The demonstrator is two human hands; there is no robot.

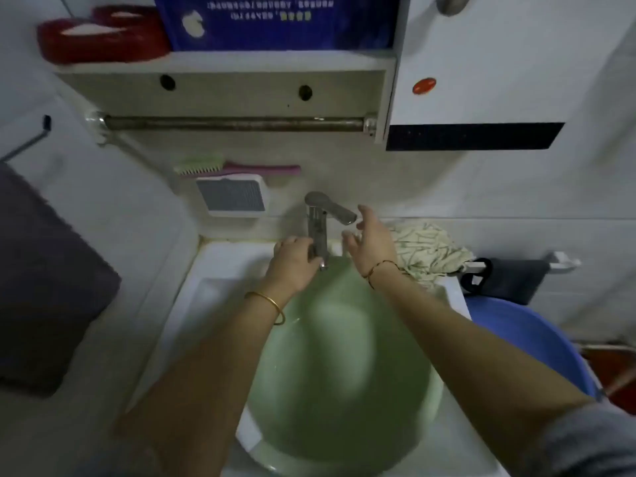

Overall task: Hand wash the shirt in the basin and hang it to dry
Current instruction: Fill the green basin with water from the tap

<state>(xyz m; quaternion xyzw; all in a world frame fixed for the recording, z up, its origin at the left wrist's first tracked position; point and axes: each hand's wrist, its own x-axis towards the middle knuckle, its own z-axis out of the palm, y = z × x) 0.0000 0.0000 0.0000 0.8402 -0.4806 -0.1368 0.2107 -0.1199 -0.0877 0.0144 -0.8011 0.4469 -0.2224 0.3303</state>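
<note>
A pale green basin sits in the white sink under the metal tap. The shirt, cream with a green pattern, lies crumpled on the sink's right rim. My left hand is curled round the tap's spout just above the basin. My right hand hovers with spread, relaxed fingers just right of the tap's lever handle, holding nothing. I cannot tell whether water is running.
A rusty towel rail runs under a shelf above the sink. A green and pink brush and a soap dish sit behind the tap. A blue tub stands at the right, a dark towel at the left.
</note>
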